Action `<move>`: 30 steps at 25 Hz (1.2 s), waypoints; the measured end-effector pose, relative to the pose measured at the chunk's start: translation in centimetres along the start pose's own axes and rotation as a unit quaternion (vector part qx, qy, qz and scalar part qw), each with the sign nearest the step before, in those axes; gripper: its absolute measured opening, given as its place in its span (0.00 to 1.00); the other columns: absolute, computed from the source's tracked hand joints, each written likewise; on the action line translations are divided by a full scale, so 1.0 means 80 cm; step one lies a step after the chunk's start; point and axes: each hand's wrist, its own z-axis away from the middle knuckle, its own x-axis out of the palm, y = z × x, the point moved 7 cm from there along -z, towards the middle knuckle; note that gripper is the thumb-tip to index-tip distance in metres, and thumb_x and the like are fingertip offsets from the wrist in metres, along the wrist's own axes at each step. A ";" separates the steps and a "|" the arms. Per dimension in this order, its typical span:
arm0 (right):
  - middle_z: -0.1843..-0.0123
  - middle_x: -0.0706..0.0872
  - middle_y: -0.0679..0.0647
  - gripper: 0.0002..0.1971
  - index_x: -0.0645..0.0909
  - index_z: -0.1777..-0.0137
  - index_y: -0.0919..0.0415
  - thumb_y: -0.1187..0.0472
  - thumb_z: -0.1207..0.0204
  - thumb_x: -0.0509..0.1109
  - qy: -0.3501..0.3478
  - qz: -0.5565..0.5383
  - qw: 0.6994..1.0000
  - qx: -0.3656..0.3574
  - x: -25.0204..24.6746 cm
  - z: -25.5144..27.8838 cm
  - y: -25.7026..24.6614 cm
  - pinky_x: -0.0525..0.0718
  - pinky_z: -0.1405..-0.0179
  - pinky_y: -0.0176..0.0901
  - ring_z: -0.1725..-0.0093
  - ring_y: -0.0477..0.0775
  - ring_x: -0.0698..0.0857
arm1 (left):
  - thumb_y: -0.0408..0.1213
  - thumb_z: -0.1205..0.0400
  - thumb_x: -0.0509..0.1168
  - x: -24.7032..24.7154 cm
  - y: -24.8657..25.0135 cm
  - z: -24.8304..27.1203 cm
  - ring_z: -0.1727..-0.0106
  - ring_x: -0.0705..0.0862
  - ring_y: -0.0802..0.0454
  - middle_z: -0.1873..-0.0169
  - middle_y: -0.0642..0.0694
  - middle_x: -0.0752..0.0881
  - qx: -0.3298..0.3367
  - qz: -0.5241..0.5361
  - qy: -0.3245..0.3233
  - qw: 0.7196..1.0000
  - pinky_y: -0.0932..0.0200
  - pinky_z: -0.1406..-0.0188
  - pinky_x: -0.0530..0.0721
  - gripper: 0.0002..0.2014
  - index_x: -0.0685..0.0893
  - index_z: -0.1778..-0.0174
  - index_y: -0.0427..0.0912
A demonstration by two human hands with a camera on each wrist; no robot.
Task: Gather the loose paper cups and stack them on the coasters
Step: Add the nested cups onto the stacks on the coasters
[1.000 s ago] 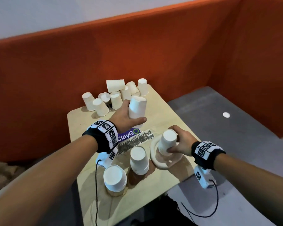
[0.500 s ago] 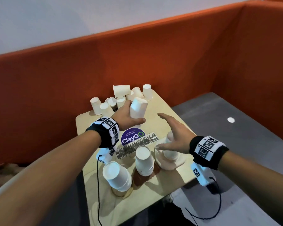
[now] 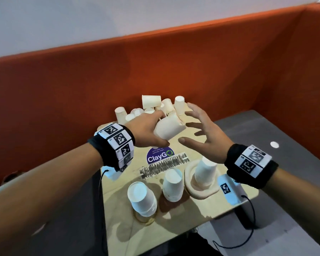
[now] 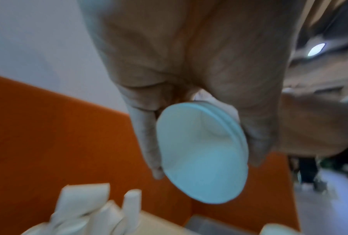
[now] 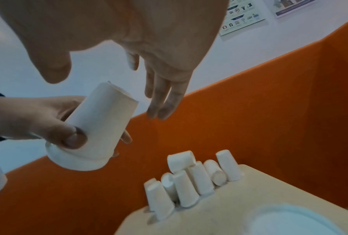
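My left hand (image 3: pixel 151 130) grips a white paper cup (image 3: pixel 169 127), a nested pair by its two rims (image 4: pixel 203 152), tilted in the air above the table's middle. My right hand (image 3: pixel 198 130) hovers just right of that cup with fingers spread, touching nothing; the right wrist view shows the cup (image 5: pixel 101 125) below its fingers (image 5: pixel 161 101). Several loose cups (image 3: pixel 159 106) are clustered at the table's far edge. Near the front, an upside-down cup stack (image 3: pixel 204 171) stands on a pale round coaster (image 3: pixel 199 193), another stack (image 3: pixel 173 184) on a brown coaster, a third (image 3: pixel 142 198) on a yellowish one.
The small wooden table (image 3: pixel 175 224) has a ClayGo sticker (image 3: pixel 160 156) and scribbled strip in its middle. An orange partition (image 3: pixel 155 67) closes off the back and right. Grey floor (image 3: pixel 266 130) lies to the right. Wrist camera cables hang off the table's front and left.
My right hand let go of the stack on the pale coaster and rose toward the cup in my left hand. My left hand tilted its cup and moved it rightward.
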 end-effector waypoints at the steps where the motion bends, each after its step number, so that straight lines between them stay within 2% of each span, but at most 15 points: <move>1: 0.23 0.74 0.40 0.41 0.60 0.17 0.38 0.45 0.28 0.77 0.001 -0.033 0.999 -0.013 -0.002 0.001 -0.016 0.83 0.41 0.41 0.35 0.44 0.85 | 0.59 0.37 0.79 -0.011 0.010 0.013 0.49 0.84 0.50 0.52 0.55 0.84 0.011 -0.005 0.011 1.000 0.51 0.52 0.84 0.34 0.74 0.38 0.55; 3: 0.30 0.81 0.45 0.33 0.69 0.21 0.44 0.49 0.25 0.76 0.027 -0.084 0.995 -0.051 -0.013 0.005 -0.047 0.86 0.50 0.41 0.47 0.47 0.90 | 0.56 0.38 0.81 -0.037 0.029 0.038 0.51 0.85 0.53 0.51 0.58 0.85 0.023 0.026 0.053 0.998 0.52 0.54 0.85 0.34 0.75 0.40 0.55; 4: 0.33 0.84 0.47 0.29 0.72 0.23 0.46 0.51 0.24 0.76 0.046 -0.100 0.991 -0.070 -0.020 0.008 -0.060 0.85 0.53 0.40 0.49 0.47 0.90 | 0.54 0.39 0.82 -0.047 0.036 0.046 0.52 0.85 0.54 0.50 0.58 0.85 0.024 0.060 0.077 0.995 0.53 0.54 0.86 0.35 0.75 0.39 0.55; 7: 0.37 0.86 0.45 0.26 0.73 0.26 0.46 0.53 0.23 0.77 0.061 -0.114 0.986 -0.109 -0.033 0.006 -0.083 0.84 0.56 0.35 0.48 0.46 0.89 | 0.49 0.42 0.83 -0.056 0.056 0.058 0.48 0.86 0.53 0.45 0.58 0.84 0.031 0.158 0.134 0.978 0.48 0.50 0.87 0.43 0.72 0.32 0.56; 9: 0.40 0.85 0.43 0.24 0.74 0.28 0.46 0.54 0.22 0.76 0.056 -0.090 0.988 -0.115 -0.039 0.000 -0.085 0.80 0.61 0.29 0.53 0.42 0.88 | 0.40 0.42 0.85 -0.043 0.069 0.052 0.47 0.86 0.55 0.46 0.59 0.81 0.039 0.217 0.124 0.967 0.52 0.51 0.88 0.50 0.67 0.25 0.54; 11: 0.46 0.83 0.41 0.22 0.74 0.29 0.50 0.58 0.21 0.75 0.039 -0.075 0.989 -0.120 -0.046 -0.003 -0.079 0.75 0.66 0.25 0.61 0.37 0.85 | 0.30 0.40 0.85 -0.026 0.081 0.046 0.50 0.85 0.57 0.48 0.58 0.79 0.041 0.272 0.100 0.956 0.62 0.61 0.87 0.54 0.62 0.21 0.50; 13: 0.48 0.83 0.39 0.20 0.75 0.30 0.49 0.57 0.20 0.74 0.022 -0.082 0.989 -0.123 -0.057 -0.002 -0.070 0.77 0.66 0.26 0.62 0.38 0.85 | 0.26 0.38 0.84 -0.013 0.094 0.045 0.53 0.86 0.57 0.49 0.52 0.81 0.029 0.311 0.085 0.946 0.65 0.65 0.86 0.56 0.59 0.18 0.47; 15: 0.46 0.84 0.39 0.18 0.77 0.32 0.46 0.53 0.20 0.74 0.002 -0.097 0.987 -0.125 -0.075 0.002 -0.058 0.82 0.61 0.32 0.58 0.42 0.86 | 0.27 0.37 0.84 -0.001 0.117 0.044 0.51 0.88 0.50 0.48 0.45 0.84 0.017 0.346 0.073 0.935 0.58 0.60 0.90 0.50 0.63 0.22 0.47; 17: 0.44 0.84 0.38 0.18 0.78 0.32 0.45 0.51 0.21 0.72 -0.010 -0.097 0.987 -0.131 -0.098 0.009 -0.045 0.83 0.59 0.35 0.54 0.44 0.86 | 0.27 0.34 0.83 0.014 0.147 0.039 0.51 0.89 0.55 0.50 0.48 0.86 -0.003 0.370 0.071 0.926 0.60 0.57 0.91 0.43 0.66 0.29 0.49; 19: 0.43 0.84 0.37 0.18 0.78 0.32 0.45 0.52 0.21 0.72 -0.028 -0.084 0.987 -0.133 -0.115 0.017 -0.024 0.85 0.57 0.38 0.52 0.46 0.87 | 0.26 0.32 0.81 0.037 0.170 0.030 0.51 0.88 0.60 0.50 0.51 0.85 -0.020 0.399 0.086 0.913 0.62 0.54 0.90 0.41 0.66 0.29 0.50; 20: 0.42 0.84 0.38 0.19 0.77 0.32 0.43 0.52 0.22 0.73 -0.043 -0.073 0.988 -0.130 -0.119 0.022 -0.010 0.87 0.56 0.43 0.49 0.48 0.87 | 0.29 0.32 0.82 0.052 0.177 0.026 0.50 0.88 0.59 0.49 0.52 0.86 -0.034 0.401 0.098 0.910 0.59 0.52 0.90 0.40 0.67 0.29 0.50; 22: 0.39 0.83 0.36 0.21 0.76 0.30 0.40 0.52 0.22 0.75 -0.062 -0.034 0.989 -0.128 -0.111 0.028 0.019 0.89 0.50 0.51 0.43 0.47 0.86 | 0.39 0.34 0.82 0.082 0.171 0.022 0.46 0.87 0.55 0.46 0.53 0.87 -0.079 0.350 0.119 0.926 0.51 0.46 0.89 0.40 0.70 0.28 0.50; 24: 0.33 0.81 0.34 0.24 0.75 0.28 0.40 0.51 0.23 0.76 -0.089 0.008 0.986 -0.141 -0.100 0.038 0.049 0.87 0.44 0.51 0.37 0.43 0.83 | 0.46 0.34 0.81 0.116 0.162 0.020 0.46 0.86 0.54 0.46 0.54 0.87 -0.143 0.286 0.121 0.940 0.50 0.45 0.88 0.35 0.75 0.31 0.49; 27: 0.29 0.79 0.36 0.25 0.74 0.26 0.44 0.52 0.22 0.75 -0.130 0.049 0.977 -0.160 -0.081 0.049 0.083 0.84 0.39 0.45 0.33 0.36 0.78 | 0.50 0.35 0.80 0.150 0.152 0.012 0.48 0.87 0.52 0.49 0.52 0.88 -0.185 0.240 0.122 0.945 0.47 0.46 0.87 0.31 0.80 0.37 0.49; 30: 0.28 0.78 0.39 0.25 0.74 0.26 0.45 0.52 0.22 0.75 -0.136 0.075 0.973 -0.171 -0.070 0.049 0.100 0.82 0.36 0.43 0.32 0.38 0.78 | 0.53 0.37 0.78 0.167 0.139 0.000 0.47 0.87 0.51 0.48 0.53 0.88 -0.217 0.204 0.131 0.946 0.47 0.45 0.86 0.31 0.81 0.38 0.52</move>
